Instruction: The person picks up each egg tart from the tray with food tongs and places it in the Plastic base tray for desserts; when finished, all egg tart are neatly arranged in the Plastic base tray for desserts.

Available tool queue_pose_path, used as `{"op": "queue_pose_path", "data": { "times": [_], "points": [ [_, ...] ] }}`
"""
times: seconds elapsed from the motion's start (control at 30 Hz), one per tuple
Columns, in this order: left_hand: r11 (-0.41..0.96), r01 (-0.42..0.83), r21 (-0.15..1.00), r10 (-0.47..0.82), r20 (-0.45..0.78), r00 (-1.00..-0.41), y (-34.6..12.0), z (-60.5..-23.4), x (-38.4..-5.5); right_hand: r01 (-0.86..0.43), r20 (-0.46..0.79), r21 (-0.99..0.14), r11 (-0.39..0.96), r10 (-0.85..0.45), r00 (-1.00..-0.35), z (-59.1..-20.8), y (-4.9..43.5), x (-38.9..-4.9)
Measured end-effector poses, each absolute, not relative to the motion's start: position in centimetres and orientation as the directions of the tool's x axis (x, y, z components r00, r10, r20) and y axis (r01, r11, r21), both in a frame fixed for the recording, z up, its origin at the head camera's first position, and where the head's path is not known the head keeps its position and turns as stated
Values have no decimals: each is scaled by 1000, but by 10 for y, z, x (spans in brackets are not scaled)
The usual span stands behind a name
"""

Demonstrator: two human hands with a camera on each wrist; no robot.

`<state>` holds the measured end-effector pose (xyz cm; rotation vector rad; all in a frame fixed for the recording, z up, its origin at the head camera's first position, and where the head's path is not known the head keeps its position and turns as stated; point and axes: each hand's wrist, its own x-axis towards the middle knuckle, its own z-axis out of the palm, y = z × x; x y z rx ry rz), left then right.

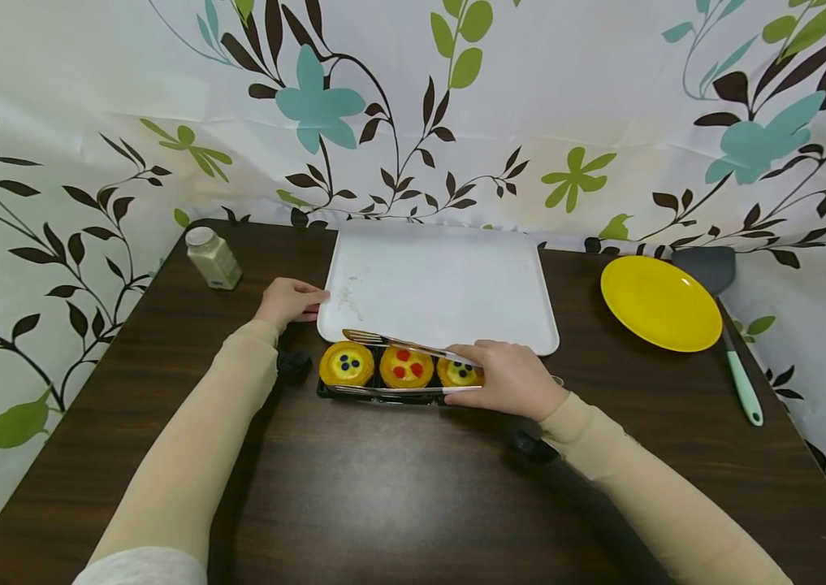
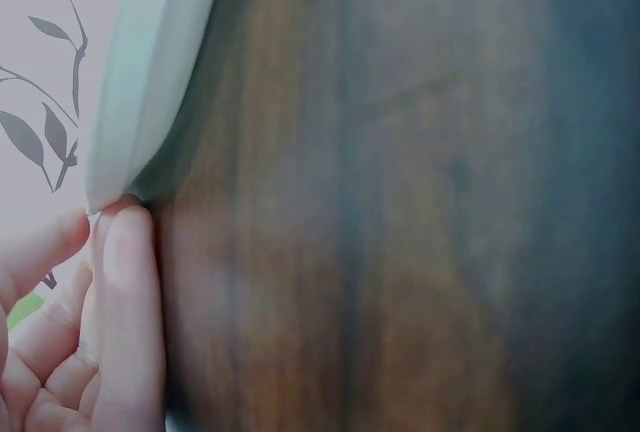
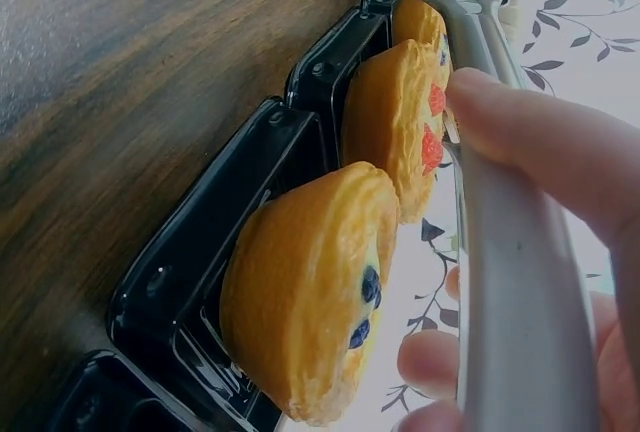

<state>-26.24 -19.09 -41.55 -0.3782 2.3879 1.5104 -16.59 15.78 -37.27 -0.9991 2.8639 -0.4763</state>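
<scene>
My left hand [image 1: 288,302] pinches the left rim of a white rectangular tray [image 1: 449,276]. In the left wrist view, the thumb and fingers meet at the tray's edge [image 2: 150,82]. My right hand [image 1: 511,378] holds metal tongs [image 1: 413,346] by their arms. The tongs' spread arms reach leftward over a black plastic container [image 1: 383,398]. Three tarts sit in it: a left one with blueberries [image 1: 347,363], a middle one with red berries [image 1: 407,368] and a right one with blueberries [image 1: 456,374], partly covered by my hand. The right wrist view shows the tongs [image 3: 520,282] beside the tarts.
A white-capped jar [image 1: 214,258] stands at the back left of the dark wooden table [image 1: 383,504]. To the right are a yellow plate [image 1: 661,303] and a spatula [image 1: 743,386] with a mint handle, partly under the plate. A leaf-patterned curtain [image 1: 413,106] hangs behind.
</scene>
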Motion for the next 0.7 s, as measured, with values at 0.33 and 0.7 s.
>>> {"op": "queue_pose_path", "data": {
  "times": [0.33,0.7],
  "points": [
    [419,-377,826,-82,-380,-921,-190,-416,-262,-556,13,-352,753,-590,-807,-372,163,-164],
    [410,-379,830,-83,-379,-921,-191,-420,-265,-527,15,-384,758,-565,-825,-370,169,-161]
  ]
}}
